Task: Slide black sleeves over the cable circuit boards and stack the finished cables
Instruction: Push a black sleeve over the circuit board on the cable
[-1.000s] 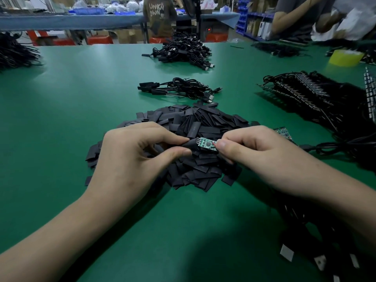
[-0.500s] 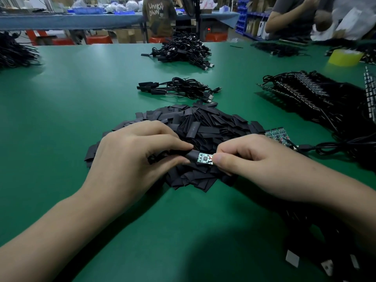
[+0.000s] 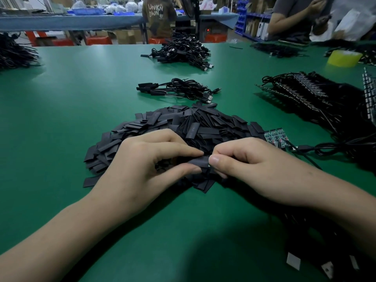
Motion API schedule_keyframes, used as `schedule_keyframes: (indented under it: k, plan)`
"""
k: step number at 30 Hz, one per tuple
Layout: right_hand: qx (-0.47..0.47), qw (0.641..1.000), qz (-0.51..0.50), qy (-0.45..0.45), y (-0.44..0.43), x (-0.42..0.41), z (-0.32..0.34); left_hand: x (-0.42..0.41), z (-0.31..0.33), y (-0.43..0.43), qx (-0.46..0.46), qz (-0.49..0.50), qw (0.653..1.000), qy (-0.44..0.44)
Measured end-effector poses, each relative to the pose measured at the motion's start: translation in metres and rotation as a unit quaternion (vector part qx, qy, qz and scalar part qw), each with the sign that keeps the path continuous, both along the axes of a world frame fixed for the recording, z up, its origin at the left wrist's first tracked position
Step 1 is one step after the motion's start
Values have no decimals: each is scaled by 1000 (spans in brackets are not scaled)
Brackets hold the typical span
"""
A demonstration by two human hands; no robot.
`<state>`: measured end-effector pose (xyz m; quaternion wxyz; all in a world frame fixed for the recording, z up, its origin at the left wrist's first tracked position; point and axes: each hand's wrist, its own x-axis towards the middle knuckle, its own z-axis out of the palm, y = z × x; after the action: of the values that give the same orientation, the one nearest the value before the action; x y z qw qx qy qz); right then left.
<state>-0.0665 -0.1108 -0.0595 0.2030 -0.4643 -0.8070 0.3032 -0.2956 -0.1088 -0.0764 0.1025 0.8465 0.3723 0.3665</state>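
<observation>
My left hand [image 3: 146,165] pinches a black sleeve [image 3: 200,161] between thumb and forefinger, just above a heap of loose black sleeves [image 3: 183,127]. My right hand [image 3: 252,165] pinches the cable's circuit board at the sleeve's right end; only a sliver of green board [image 3: 209,165] shows. Two bare green circuit boards [image 3: 275,136] lie to the right of the heap. A small stack of sleeved cables [image 3: 179,90] lies behind the heap.
A larger cable pile [image 3: 181,51] sits farther back on the green table [image 3: 71,98]. Rows of unsleeved cables [image 3: 309,96] fill the right side, with more cables under my right forearm. A yellow tape roll [image 3: 343,58] stands far right. People work at the table's far end.
The sleeve has slid rightward over the green board, which went from fully exposed to almost covered. Both hands drew closer together and lower over the heap.
</observation>
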Motion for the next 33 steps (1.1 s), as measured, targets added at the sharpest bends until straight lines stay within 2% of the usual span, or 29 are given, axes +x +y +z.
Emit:
schedule_keyframes:
  k: [3,8,15,18,24,33]
  plan:
    - [36,999,-5,-8,-2,-3,-2,0,0,0,-14,2,1000,-23]
    - [138,987,-45,63,-2,-1,-4,1,-3,3,-33,36,996,-73]
    - [273,961,-43,29,-6,-1,-1,1,-6,5,-121,10,979,-162]
    - [294,955,-38,20,-7,-1,-1,3,-8,6,-160,-5,968,-191]
    - [316,948,-40,18,-6,-3,-3,3,-10,7,-177,-17,972,-156]
    - [335,942,-30,2,-7,-1,-2,6,-10,5,-202,-25,960,-191]
